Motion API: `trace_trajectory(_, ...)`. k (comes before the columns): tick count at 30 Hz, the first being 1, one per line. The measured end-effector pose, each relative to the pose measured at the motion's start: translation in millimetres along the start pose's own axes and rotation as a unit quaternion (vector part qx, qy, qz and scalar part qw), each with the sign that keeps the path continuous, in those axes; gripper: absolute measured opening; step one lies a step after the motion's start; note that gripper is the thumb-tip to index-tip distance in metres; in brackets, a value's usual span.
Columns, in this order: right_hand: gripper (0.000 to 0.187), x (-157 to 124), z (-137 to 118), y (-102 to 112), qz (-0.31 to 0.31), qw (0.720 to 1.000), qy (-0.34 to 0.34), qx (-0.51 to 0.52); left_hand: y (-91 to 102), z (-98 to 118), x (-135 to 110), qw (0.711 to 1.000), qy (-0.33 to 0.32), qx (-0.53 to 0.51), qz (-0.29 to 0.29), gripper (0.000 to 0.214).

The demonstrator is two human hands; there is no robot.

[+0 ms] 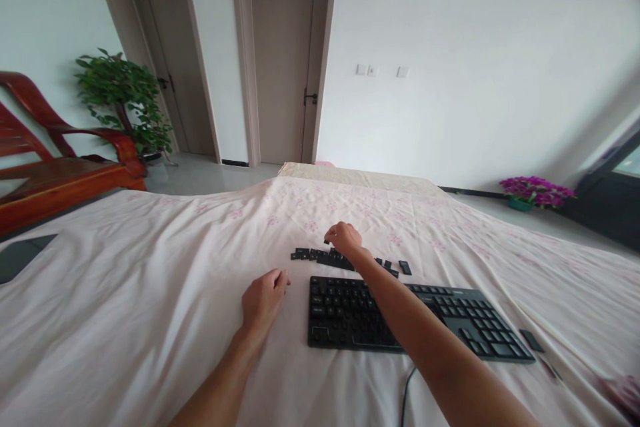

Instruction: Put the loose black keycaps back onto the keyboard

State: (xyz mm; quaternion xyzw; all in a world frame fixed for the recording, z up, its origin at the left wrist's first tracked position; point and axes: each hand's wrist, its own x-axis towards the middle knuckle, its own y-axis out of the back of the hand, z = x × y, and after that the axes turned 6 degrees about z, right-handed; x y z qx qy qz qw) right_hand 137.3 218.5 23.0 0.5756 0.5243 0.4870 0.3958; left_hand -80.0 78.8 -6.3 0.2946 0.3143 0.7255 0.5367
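Note:
A black keyboard [450,323] lies on a pale pink cloth-covered table [150,293], with some keys taken off. A row of loose black keycaps [315,255] lies just beyond it. My right hand [344,238] reaches over the keyboard to that row, fingers curled and pinched on a keycap at its far edge. My left hand [263,299] rests on the cloth left of the keyboard, fingers curled loosely; nothing shows in it.
More loose keycaps [405,267] lie right of the row, and a dark piece [531,340] sits by the keyboard's right end. The keyboard's cable [406,390] runs toward me. A red wooden chair [60,160], a potted plant [123,100] and purple flowers [535,190] stand beyond the table.

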Motion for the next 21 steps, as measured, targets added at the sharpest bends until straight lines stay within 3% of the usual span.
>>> trace_trajectory(7,0.022,5.0,31.4,-0.7,0.006,1.0,-0.008,-0.016,-0.4,0.3,0.5,1.0,0.008,0.004,-0.001,0.039)
trace_trajectory(21,0.028,-4.8,53.7,-6.7,-0.004,0.999,0.04,-0.003,0.1,1.0,-0.5,1.0,-0.002,0.003,-0.004,0.04)
